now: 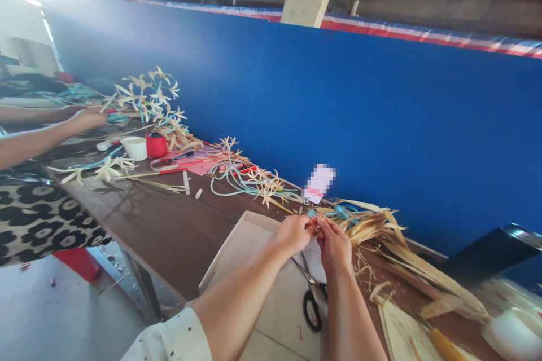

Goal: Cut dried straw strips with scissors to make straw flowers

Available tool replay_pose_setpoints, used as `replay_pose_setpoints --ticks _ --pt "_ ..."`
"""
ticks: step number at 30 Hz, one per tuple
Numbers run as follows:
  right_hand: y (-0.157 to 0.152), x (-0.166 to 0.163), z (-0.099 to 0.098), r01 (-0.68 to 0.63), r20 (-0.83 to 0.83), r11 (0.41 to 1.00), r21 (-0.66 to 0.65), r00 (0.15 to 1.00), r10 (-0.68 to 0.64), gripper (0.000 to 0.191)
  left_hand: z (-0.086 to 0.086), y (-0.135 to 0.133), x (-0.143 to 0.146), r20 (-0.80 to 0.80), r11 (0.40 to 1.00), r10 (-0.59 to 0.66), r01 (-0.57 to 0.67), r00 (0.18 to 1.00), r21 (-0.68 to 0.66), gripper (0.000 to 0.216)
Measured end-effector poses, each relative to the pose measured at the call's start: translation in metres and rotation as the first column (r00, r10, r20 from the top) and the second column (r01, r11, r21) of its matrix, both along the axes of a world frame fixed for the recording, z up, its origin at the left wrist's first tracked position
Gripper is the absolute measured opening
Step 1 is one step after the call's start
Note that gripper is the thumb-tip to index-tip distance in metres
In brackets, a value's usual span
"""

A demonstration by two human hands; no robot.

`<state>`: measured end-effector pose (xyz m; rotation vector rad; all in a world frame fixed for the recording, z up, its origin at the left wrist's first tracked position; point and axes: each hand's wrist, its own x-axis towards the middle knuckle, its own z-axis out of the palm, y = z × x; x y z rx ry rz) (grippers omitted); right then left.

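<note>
both the left hand (pixel 295 232) and right hand (pixel 333 241) pinch a small straw piece (pixel 315 225) between fingertips, above the tabletop (pixel 169 231), just over black-handled scissors (pixel 312 299).

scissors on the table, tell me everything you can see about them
The scissors lie flat on a pale board that rests on the brown table, just under the person's right hand and wrist. Black loop handles point toward the person; the metal blades run up and away toward the left hand and look nearly closed. The wrist hides part of one handle. Neither hand touches them; a small pink scrap lies beside the handles.
</note>
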<state>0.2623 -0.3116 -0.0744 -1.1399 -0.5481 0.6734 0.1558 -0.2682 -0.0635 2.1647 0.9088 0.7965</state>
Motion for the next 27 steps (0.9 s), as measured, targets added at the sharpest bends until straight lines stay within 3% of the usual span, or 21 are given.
replay_pose_setpoints --ticks 14,21,27 --pt "-0.0009 0.0043 -0.0007 0.047 -0.022 0.999 -0.020 0.999 -0.047 0.036 -0.0032 0.0017 0.0046 0.121 0.989 -0.124 0.133 0.985 -0.071 0.034" --pt "-0.0002 0.0018 -0.0046 0.012 -0.020 1.000 -0.028 1.000 -0.013 0.038 -0.0081 0.0063 0.0046 0.043 0.991 0.050 -0.044 0.998 -0.123 0.030" --pt "-0.0015 -0.0004 -0.0011 0.000 -0.033 1.000 -0.022 0.999 -0.001 0.036 -0.0072 0.0050 0.0042 0.012 0.994 0.089 -0.088 0.996 -0.069 0.030"
